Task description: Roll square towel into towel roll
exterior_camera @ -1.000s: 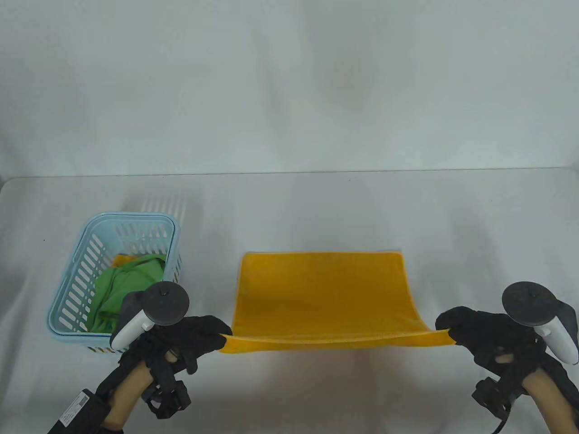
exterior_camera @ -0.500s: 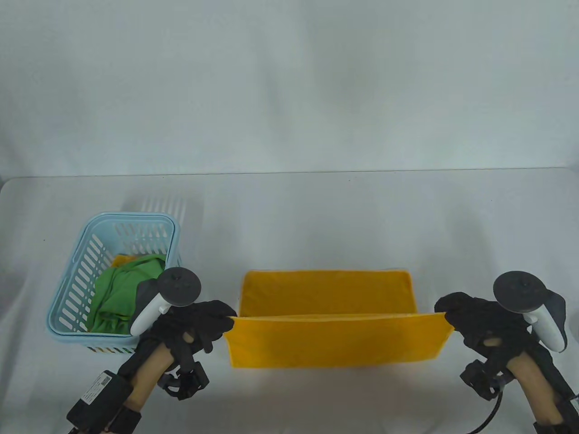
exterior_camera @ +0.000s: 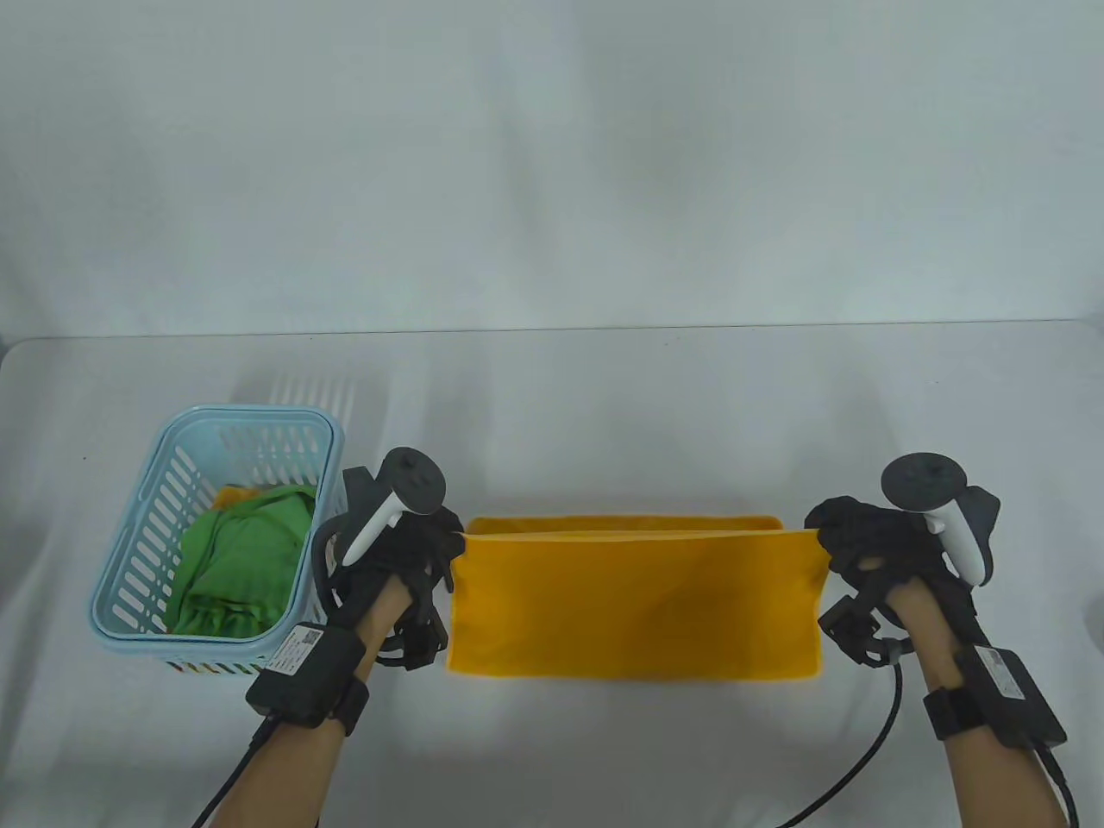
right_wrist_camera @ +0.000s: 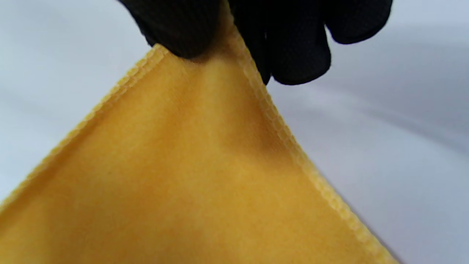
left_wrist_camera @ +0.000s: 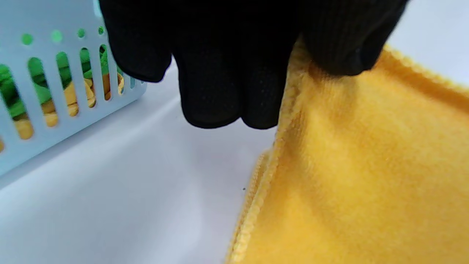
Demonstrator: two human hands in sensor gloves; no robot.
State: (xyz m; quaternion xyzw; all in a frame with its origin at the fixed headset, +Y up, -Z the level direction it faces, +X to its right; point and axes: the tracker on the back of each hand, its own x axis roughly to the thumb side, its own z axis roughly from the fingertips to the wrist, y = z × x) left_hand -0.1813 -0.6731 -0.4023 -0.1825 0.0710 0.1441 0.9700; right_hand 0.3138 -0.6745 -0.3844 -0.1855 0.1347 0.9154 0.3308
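The left hand (exterior_camera: 405, 552) pinches the far left corner of the yellow towel (exterior_camera: 634, 604), and the right hand (exterior_camera: 871, 543) pinches the far right corner, so the upper layer's edge stretches straight between the two sets of fingers. In the left wrist view the thumb (left_wrist_camera: 344, 40) sits on top of the cloth while the other fingers (left_wrist_camera: 227, 80) curl down against its stitched edge, the corner caught between them. In the right wrist view the thumb (right_wrist_camera: 183, 25) presses on the cloth from one side and the other fingers (right_wrist_camera: 296, 47) close behind the hem, the corner held tight between them. The towel is folded in half on the table (exterior_camera: 604, 405): the top layer runs from the fingers toward the person, and a thin strip of the lower layer shows just beyond the held edge. The fold lies at the near side, flat on the table, well back from the fingertips. Just left of the left hand stands a pale blue basket (exterior_camera: 155, 517) with slotted walls, and a green cloth (exterior_camera: 241, 552) lies crumpled inside it; through the slots some yellow fabric shows too.
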